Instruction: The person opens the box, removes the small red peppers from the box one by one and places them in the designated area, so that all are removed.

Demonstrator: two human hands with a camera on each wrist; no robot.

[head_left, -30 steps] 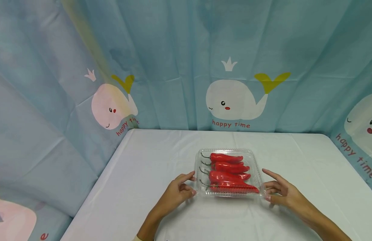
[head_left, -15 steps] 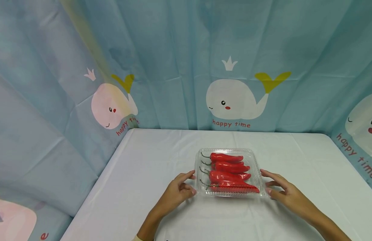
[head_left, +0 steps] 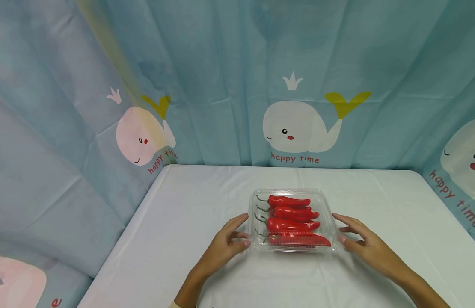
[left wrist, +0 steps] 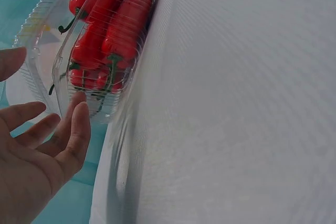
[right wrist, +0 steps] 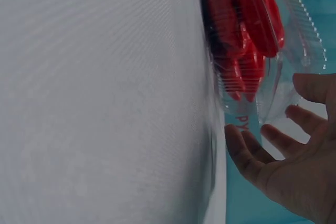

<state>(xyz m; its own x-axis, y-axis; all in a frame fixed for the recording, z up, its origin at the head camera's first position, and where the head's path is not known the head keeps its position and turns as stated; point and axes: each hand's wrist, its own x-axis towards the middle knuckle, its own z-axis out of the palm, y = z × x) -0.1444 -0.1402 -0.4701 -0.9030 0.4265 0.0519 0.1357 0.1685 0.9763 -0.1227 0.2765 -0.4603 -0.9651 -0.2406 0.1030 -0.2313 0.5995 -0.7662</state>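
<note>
A clear plastic clamshell box (head_left: 327,216) sits on the white table with several red peppers (head_left: 293,224) inside, their green stems toward the left. My left hand (head_left: 223,250) is at the box's left side, index fingertip and thumb tip right at its edge. On the opposite side my right hand (head_left: 370,250) has its thumb and fingertips close beside the right edge. The left wrist view shows the left hand (left wrist: 44,153) with fingers spread below the box's ribbed wall. Loosely spread fingers of the right hand (right wrist: 294,163) also show in the right wrist view.
A white cloth (head_left: 183,214) covers the table. Behind it and along both sides hangs a blue curtain (head_left: 222,85) printed with whales and the words "happy time".
My right hand's fingers have come away from the box's front right corner, and its index fingertip has shifted to the right edge. The left index finger has straightened and risen slightly. The box stays put.
</note>
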